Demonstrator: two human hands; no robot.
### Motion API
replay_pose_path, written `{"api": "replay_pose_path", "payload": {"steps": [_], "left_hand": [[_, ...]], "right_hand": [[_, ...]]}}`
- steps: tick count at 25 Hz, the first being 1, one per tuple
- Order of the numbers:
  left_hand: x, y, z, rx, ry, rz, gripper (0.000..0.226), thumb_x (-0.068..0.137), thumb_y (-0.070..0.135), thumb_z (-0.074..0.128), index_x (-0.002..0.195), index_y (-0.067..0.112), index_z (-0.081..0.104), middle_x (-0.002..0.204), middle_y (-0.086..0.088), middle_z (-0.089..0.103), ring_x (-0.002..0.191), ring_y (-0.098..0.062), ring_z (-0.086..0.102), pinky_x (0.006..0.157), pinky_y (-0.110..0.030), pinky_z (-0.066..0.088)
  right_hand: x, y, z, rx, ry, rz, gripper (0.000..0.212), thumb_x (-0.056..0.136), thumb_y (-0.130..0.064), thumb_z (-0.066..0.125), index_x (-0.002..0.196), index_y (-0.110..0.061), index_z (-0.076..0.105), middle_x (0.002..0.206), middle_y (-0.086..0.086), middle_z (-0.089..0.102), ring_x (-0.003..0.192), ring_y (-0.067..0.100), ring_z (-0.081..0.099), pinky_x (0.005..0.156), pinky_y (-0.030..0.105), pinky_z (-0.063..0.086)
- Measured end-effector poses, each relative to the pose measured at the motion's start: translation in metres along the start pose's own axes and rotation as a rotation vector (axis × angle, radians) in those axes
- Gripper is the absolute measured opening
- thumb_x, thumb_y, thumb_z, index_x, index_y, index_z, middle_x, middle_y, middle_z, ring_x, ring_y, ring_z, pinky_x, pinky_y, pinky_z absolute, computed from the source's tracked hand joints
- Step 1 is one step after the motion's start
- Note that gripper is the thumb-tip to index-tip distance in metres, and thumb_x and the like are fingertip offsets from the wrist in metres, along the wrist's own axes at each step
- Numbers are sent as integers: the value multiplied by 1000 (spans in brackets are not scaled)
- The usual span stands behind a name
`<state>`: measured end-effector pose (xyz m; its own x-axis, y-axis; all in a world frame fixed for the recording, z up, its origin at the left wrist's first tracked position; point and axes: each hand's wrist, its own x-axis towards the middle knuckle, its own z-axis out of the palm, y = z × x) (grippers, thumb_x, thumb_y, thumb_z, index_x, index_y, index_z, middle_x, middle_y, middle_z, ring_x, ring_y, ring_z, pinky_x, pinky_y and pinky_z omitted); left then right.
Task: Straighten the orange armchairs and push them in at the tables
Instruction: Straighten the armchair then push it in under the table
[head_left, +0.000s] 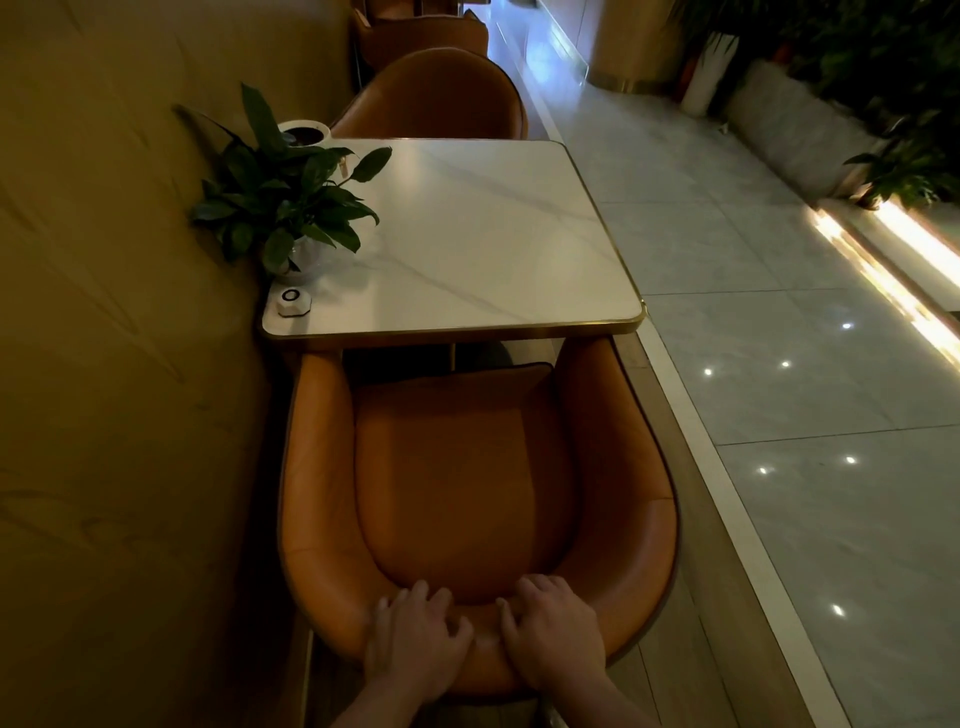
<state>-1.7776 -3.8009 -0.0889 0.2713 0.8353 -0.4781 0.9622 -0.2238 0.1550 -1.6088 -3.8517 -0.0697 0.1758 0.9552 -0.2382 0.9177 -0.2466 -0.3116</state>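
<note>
An orange armchair (462, 483) stands directly below me, facing the white marble table (483, 234), with its arm tips reaching under the table's near edge. My left hand (415, 636) and my right hand (553, 631) lie side by side over the top of the chair's backrest, fingers curled over its inner rim. A second orange armchair (436, 96) faces me at the table's far side, with its back tight against that edge. A third armchair (421, 36) shows partly farther back.
A tan wall (130, 312) runs close along the left. On the table's left edge stand a potted plant (283, 208), a small white call button (293, 301) and a white bowl (304, 133). Tiled aisle floor (753, 364) lies on the right, with planters (810, 130) beyond.
</note>
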Motion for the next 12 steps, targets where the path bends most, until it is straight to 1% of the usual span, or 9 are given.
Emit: {"api": "replay_pose_path", "payload": {"steps": [2, 4, 6, 8, 9, 10, 12], "left_hand": [[1, -1, 0, 11, -25, -4, 56, 85, 61, 24, 120, 32, 58, 116, 6, 55, 114, -17, 52, 100, -39, 31], [1, -3, 1, 18, -37, 4, 57, 85, 62, 24, 118, 31, 60, 116, 6, 57, 114, -16, 52, 100, -39, 30], [1, -3, 0, 37, -23, 14, 62, 83, 63, 19, 116, 30, 61, 116, 6, 57, 115, -16, 51, 100, -39, 30], [1, -3, -2, 34, -26, 18, 58, 86, 62, 24, 113, 29, 63, 117, 5, 57, 115, -16, 51, 100, -39, 31], [0, -3, -2, 28, -26, 22, 56, 87, 61, 26, 112, 28, 63, 116, 4, 58, 115, -17, 51, 99, -39, 31], [0, -3, -2, 18, -22, 24, 55, 87, 61, 28, 111, 28, 64, 116, 4, 58, 115, -17, 51, 99, -39, 31], [0, -5, -5, 10, -14, 27, 54, 87, 61, 29, 110, 27, 64, 114, 4, 58, 114, -17, 51, 99, -39, 31]], "right_hand": [[-1, -2, -1, 2, 5, -1, 38, 94, -55, 36, 98, -27, 61, 112, -12, 63, 109, 10, 54, 86, 30, 47], [-2, -3, 0, 9, -10, -16, 38, 95, -55, 35, 96, -27, 62, 105, -10, 64, 100, 12, 58, 80, 31, 47], [-3, -4, 2, 10, -34, -21, 37, 95, -54, 36, 84, -26, 58, 91, -7, 66, 85, 13, 61, 70, 30, 45], [-2, -3, 8, -10, -18, -31, 36, 92, -54, 46, 67, -27, 48, 71, -8, 62, 67, 10, 60, 56, 27, 38], [-2, -2, 9, -42, -5, -21, 38, 90, -54, 50, 62, -27, 44, 62, -10, 58, 59, 8, 58, 51, 25, 34], [-2, -2, 9, -61, 1, -9, 39, 89, -54, 50, 62, -27, 44, 59, -10, 54, 58, 7, 57, 50, 25, 34], [-2, -5, 8, -23, 14, -5, 40, 93, -55, 41, 69, -24, 51, 67, -9, 58, 68, 10, 62, 58, 28, 40]]}}
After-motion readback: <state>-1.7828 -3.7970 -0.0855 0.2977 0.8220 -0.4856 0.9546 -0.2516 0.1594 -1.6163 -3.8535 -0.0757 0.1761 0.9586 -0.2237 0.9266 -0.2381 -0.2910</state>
